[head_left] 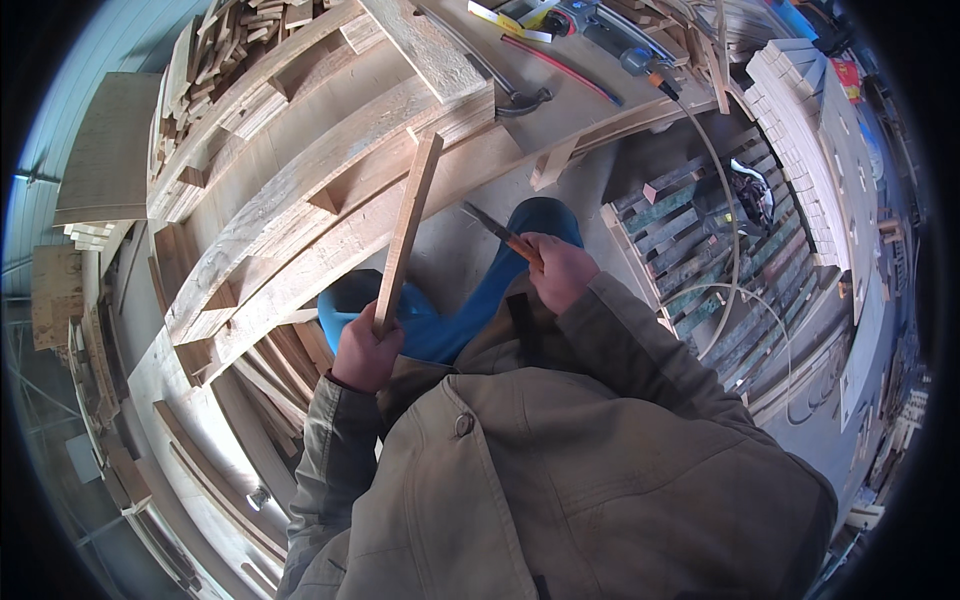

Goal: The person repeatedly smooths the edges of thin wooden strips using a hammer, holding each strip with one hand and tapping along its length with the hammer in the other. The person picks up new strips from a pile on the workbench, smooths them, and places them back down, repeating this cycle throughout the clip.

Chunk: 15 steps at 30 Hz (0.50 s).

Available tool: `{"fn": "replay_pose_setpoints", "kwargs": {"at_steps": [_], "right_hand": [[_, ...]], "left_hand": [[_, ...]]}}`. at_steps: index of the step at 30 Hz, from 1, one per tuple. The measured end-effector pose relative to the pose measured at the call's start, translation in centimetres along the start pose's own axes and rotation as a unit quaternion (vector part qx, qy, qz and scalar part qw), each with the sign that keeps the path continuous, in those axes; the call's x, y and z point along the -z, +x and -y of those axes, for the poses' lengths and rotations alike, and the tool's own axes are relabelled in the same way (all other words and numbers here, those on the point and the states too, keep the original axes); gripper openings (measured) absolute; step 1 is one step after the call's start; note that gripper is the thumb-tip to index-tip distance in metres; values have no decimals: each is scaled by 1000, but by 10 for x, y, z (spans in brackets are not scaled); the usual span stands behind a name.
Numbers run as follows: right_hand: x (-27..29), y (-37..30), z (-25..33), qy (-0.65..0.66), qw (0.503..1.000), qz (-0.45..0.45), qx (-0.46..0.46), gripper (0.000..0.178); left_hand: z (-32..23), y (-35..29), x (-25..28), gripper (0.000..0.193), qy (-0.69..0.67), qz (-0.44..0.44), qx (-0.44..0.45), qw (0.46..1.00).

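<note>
My left hand (pixel 366 352) is closed round the lower end of a narrow wooden strip (pixel 409 225). The strip slants up and away, its far end over or against the edge of a wooden frame (pixel 345 165); whether it touches cannot be made out. In my right hand (pixel 562 270) is a chisel (pixel 500 230), gripped by its brown wooden handle. Its dark blade points up and left, toward the strip but apart from it. Beneath both hands are my blue-clad legs (pixel 465 325).
A claw hammer (pixel 527 102), a red rod (pixel 560 68) and a corded power tool (pixel 600 35) lie on the bench at the back. The cable (pixel 733 220) hangs down past a slatted pallet (pixel 700 240). Scrap wood (pixel 235 40) is piled far left; stacked boards (pixel 795 130) stand right.
</note>
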State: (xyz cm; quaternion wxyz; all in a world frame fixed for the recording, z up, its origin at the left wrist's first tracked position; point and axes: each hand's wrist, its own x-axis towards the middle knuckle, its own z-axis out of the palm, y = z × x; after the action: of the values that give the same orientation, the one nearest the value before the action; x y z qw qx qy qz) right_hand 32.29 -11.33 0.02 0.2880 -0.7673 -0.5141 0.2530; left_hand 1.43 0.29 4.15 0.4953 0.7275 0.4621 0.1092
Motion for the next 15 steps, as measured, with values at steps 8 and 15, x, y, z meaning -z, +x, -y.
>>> {"fn": "replay_pose_setpoints", "kwargs": {"at_steps": [8,15], "right_hand": [[-8,9,3,-1,1000,-8,13,37],[-16,8,2,126,988,51,-70,34]], "left_hand": [[17,-3,2,31,-19,7,37,999],[23,9,-5,43,-14,21,37,999]]}}
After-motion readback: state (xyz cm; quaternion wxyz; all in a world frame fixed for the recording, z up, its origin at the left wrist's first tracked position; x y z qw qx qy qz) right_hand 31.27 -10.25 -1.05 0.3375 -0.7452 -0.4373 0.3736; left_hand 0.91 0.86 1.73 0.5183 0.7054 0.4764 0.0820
